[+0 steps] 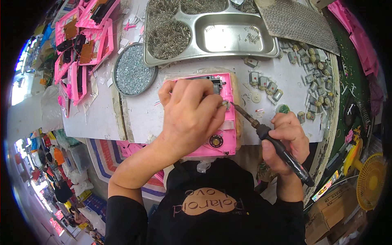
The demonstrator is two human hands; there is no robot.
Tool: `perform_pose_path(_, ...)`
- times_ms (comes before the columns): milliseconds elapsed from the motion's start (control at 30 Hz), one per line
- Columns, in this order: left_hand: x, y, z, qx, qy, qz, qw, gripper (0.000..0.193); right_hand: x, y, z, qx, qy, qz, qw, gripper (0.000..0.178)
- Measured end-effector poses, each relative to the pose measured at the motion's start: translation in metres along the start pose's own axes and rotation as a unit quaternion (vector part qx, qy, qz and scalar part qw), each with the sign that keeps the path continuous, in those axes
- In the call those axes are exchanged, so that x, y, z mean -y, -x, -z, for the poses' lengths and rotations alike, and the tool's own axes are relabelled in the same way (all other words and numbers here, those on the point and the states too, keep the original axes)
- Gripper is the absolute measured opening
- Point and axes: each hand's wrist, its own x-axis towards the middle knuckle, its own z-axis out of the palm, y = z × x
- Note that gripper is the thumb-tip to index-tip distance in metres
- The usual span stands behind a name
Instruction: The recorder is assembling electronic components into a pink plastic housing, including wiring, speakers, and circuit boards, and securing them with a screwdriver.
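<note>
A pink plastic housing (229,134) lies in front of me on a pale pad (237,87), with a round black part (216,141) and a dark module (216,84) in it. My left hand (190,112) covers much of the housing. Its fingers are pinched together by the right edge, at a small metal piece (226,105); what they grip is mostly hidden. In my right hand (288,141) is a soldering iron (279,149) with a black handle. The iron's tip points up and left, close to those left fingertips; whether it touches the piece I cannot tell.
A steel compartment tray (200,53) of springs stands at the back. Left of it sits a round dish (116,75) of small screws. Small motors (314,81) cover the table's right side, beside a textured sheet (300,24). Pink frames (77,61) pile up at far left.
</note>
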Motion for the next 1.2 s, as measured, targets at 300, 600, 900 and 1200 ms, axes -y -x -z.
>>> perform_pose_path(300, 0.037, 0.051, 0.047, 0.112, 0.032, 0.186, 0.976, 0.034, -0.005, 0.011, 0.013, -0.061, -0.066, -0.052, 0.995, 0.026)
perform_pose_path(600, 0.029, 0.026, 0.029, -0.097, 0.179, 0.084, 0.975, 0.009, 0.013, -0.018, -0.018, -0.095, -0.118, -0.068, 0.986, 0.029)
perform_pose_path(900, 0.018, 0.029, 0.014, -0.025, 0.549, 0.342, 0.762, 0.009, 0.023, -0.066, -0.08, 0.04, -0.11, -0.099, 0.988, 0.053)
perform_pose_path(1200, 0.026, 0.028, 0.019, 0.011, 0.497, 0.346, 0.796, 0.011, 0.013, -0.076, -0.096, 0.061, -0.126, -0.083, 0.987, 0.053)
